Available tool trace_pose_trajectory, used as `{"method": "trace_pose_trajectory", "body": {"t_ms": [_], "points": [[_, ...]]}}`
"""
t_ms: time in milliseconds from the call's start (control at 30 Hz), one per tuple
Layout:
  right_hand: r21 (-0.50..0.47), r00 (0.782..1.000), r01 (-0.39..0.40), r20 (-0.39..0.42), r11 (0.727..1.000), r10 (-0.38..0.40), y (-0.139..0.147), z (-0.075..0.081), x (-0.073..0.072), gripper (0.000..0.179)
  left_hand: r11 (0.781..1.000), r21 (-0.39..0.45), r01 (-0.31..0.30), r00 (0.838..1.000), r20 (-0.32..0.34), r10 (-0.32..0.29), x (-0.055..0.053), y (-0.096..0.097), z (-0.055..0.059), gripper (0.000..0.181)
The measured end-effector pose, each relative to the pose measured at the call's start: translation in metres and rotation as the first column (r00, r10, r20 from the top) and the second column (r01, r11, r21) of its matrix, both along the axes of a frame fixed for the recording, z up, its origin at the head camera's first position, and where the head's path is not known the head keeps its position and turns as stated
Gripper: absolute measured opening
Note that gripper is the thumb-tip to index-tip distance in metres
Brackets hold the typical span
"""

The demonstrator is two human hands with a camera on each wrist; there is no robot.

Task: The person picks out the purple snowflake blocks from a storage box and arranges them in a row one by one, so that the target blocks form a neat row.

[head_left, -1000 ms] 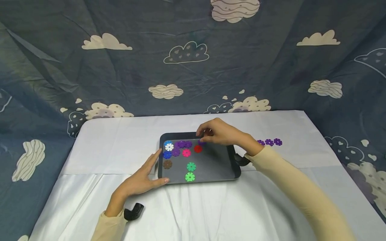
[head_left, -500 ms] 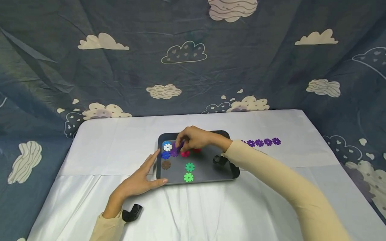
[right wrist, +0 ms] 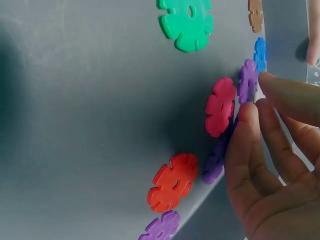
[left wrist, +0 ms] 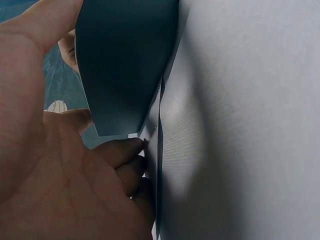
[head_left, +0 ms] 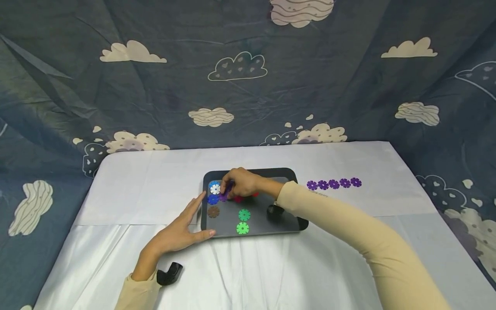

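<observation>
My right hand [head_left: 242,183] is over the back left part of a dark grey tray [head_left: 263,226], its fingertips bunched on a purple flower-shaped disc [head_left: 228,187] that it seems to pinch. The fingers partly hide that disc in both views. Close by lie another purple disc [right wrist: 246,82], a pink disc [right wrist: 220,107] and a red disc [right wrist: 173,183]. A white disc [head_left: 215,189] and a blue disc [head_left: 213,199] sit to the left. My left hand [head_left: 176,236] rests against the tray's left side, fingers extended, thumb at the front corner.
Five-like purple discs, several in a row [head_left: 334,184], lie on the white cloth [head_left: 271,271] right of the tray. Inside the tray are a brown disc [head_left: 213,212] and two green discs [head_left: 243,221]. A patterned dark curtain [head_left: 240,94] hangs behind.
My right hand has moved left across the tray, from near its back edge to the purple discs, uncovering the whole row on the cloth. The left hand stays at the tray.
</observation>
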State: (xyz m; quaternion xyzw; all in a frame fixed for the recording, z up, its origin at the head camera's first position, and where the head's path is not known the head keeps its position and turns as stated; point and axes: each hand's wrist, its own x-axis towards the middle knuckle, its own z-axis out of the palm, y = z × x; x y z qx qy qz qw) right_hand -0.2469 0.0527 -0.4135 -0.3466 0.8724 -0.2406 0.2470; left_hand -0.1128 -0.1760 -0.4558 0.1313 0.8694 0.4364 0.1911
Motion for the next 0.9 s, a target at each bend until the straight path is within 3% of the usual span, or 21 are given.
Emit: {"method": "trace_pose_trajectory", "body": {"t_ms": [367,900], "points": [[-0.006,1.0,-0.008,0.011,1.0,0.008,-0.0025,-0.0059,-0.0041,0.019,1.0,0.007,0.003,1.0,-0.001,-0.003,0.0004,0.0003,0.0002,0.106],[0.064,0.993,-0.083,-0.075,0.994,0.088,-0.0068,-0.0101,-0.0003,0.018,1.0,0.001,0.001,1.0,-0.004,-0.001,0.0002,-0.0006,-0.0017,0.106]]}}
